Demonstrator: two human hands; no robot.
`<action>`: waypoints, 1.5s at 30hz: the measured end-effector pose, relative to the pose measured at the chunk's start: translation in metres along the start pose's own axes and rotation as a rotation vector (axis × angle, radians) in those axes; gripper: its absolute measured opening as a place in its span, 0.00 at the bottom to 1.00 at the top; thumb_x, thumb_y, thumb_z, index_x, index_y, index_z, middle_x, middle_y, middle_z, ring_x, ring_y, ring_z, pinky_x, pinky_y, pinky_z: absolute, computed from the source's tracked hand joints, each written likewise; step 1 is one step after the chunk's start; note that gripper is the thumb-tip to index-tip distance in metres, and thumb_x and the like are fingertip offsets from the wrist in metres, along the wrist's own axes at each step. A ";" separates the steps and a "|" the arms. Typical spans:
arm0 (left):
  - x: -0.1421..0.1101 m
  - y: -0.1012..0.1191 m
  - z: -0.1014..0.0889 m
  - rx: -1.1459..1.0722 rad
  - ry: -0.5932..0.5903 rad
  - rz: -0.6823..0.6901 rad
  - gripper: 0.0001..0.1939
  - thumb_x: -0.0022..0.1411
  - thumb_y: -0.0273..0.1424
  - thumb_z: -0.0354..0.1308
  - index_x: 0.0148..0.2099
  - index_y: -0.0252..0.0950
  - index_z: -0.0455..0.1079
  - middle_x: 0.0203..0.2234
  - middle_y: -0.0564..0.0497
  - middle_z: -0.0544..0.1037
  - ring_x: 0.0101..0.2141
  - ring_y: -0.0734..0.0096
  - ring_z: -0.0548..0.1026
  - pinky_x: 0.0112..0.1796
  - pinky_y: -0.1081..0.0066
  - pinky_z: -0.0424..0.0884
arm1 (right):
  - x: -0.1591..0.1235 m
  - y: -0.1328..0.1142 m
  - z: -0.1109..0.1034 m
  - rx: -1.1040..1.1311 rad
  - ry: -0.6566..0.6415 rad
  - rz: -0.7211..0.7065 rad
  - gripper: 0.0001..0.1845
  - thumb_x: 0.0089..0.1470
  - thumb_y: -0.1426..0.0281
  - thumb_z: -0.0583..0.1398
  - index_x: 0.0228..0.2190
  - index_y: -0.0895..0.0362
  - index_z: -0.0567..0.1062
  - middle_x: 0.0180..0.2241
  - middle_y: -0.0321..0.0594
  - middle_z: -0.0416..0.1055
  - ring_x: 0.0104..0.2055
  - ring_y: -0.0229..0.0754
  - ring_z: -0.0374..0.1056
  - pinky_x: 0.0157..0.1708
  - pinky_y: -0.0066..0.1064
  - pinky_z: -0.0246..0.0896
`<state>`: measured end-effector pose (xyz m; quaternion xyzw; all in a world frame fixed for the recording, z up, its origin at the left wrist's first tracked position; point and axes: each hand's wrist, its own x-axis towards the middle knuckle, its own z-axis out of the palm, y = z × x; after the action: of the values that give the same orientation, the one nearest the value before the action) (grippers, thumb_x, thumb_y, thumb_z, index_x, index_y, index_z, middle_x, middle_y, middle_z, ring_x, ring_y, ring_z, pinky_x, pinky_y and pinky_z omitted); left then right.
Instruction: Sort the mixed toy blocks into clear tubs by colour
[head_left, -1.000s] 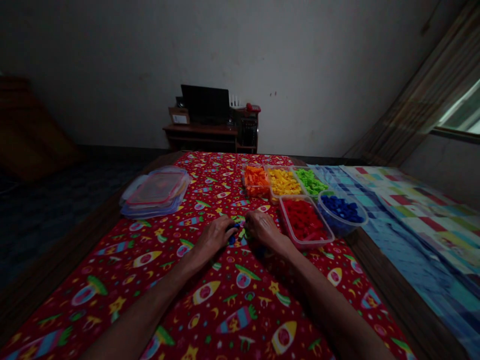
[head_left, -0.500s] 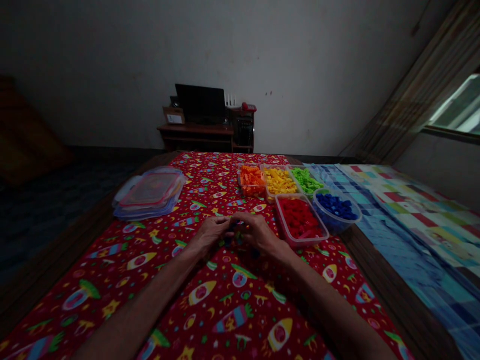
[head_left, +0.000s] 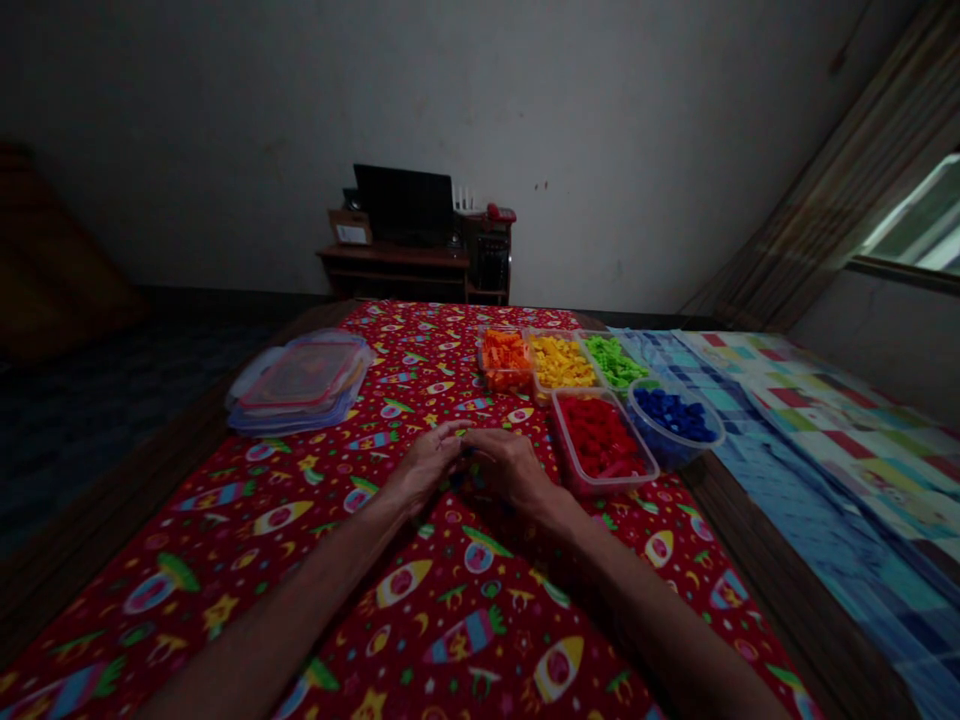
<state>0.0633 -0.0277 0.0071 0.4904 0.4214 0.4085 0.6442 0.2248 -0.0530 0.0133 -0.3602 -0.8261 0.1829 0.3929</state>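
Five open-topped plastic containers of small toy pieces stand on the worktop (head_left: 787, 570), which is covered by a red rocket-print cloth (head_left: 397, 585). Reference item: the red-piece container (head_left: 616, 487), rectangular and well filled. Blue-piece tub (head_left: 679, 457), rounded: just beside its right. Yellow pieces (head_left: 561, 362) and green pieces (head_left: 613, 360): directly behind it. Orange pieces (head_left: 505, 352): behind it, to the left. Stacked lids (head_left: 304, 372), one edged in pink: well apart, to its left. Checked bedding (head_left: 847, 500): to its right. Monitor (head_left: 405, 203) on a brown desk (head_left: 394, 256): far beyond it.

The left hand (head_left: 429, 462) and right hand (head_left: 508, 462) are near its left side, meeting at the fingertips, fingers curled. Whether either is clamped on a piece cannot be told. Dark blue pieces (head_left: 456, 482) show partly, in shadow between and below the fingers; their shape cannot be made out. The space between these hands and the stacked lids is bare cloth.
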 end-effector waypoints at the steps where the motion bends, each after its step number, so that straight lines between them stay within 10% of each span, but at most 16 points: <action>1: -0.001 0.001 0.001 0.001 -0.002 -0.003 0.28 0.49 0.39 0.64 0.51 0.33 0.66 0.36 0.45 0.79 0.36 0.66 0.78 0.38 0.69 0.74 | -0.001 0.001 0.001 -0.032 -0.014 -0.020 0.16 0.50 0.79 0.57 0.41 0.56 0.74 0.42 0.44 0.75 0.42 0.41 0.70 0.42 0.30 0.63; 11: -0.002 0.009 0.003 0.044 -0.026 0.080 0.30 0.52 0.42 0.61 0.54 0.32 0.64 0.42 0.39 0.77 0.41 0.60 0.78 0.44 0.61 0.73 | 0.006 0.003 -0.028 0.074 0.177 0.166 0.15 0.48 0.76 0.55 0.37 0.57 0.78 0.33 0.40 0.77 0.34 0.40 0.71 0.37 0.30 0.65; 18: 0.010 0.015 -0.026 0.537 0.141 0.337 0.19 0.57 0.40 0.51 0.44 0.35 0.72 0.40 0.45 0.79 0.42 0.60 0.77 0.39 0.66 0.74 | -0.008 0.031 -0.126 -0.182 0.583 0.345 0.14 0.49 0.67 0.57 0.35 0.58 0.78 0.32 0.39 0.77 0.34 0.42 0.72 0.38 0.31 0.66; 24: 0.021 0.007 -0.046 0.814 0.207 0.349 0.19 0.56 0.34 0.46 0.45 0.35 0.72 0.39 0.47 0.80 0.37 0.62 0.78 0.36 0.68 0.74 | -0.056 0.059 -0.191 -0.598 0.652 0.516 0.14 0.47 0.69 0.56 0.35 0.58 0.78 0.33 0.44 0.77 0.36 0.46 0.72 0.42 0.36 0.64; 28: 0.024 0.000 -0.048 0.992 0.210 0.391 0.19 0.56 0.33 0.45 0.45 0.35 0.73 0.41 0.45 0.79 0.42 0.60 0.76 0.44 0.63 0.71 | -0.069 0.070 -0.199 -0.732 0.549 0.706 0.19 0.45 0.68 0.58 0.41 0.59 0.77 0.37 0.49 0.76 0.40 0.52 0.71 0.45 0.43 0.63; 45: 0.027 -0.027 -0.037 1.021 0.027 0.572 0.21 0.58 0.33 0.53 0.53 0.33 0.69 0.50 0.41 0.74 0.50 0.58 0.71 0.52 0.57 0.65 | -0.072 0.068 -0.200 -0.834 0.643 0.704 0.20 0.47 0.72 0.52 0.40 0.58 0.77 0.30 0.46 0.75 0.36 0.48 0.69 0.44 0.41 0.61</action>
<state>0.0398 0.0034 -0.0296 0.8278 0.4240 0.3177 0.1848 0.4434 -0.0565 0.0610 -0.7702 -0.5006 -0.1534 0.3644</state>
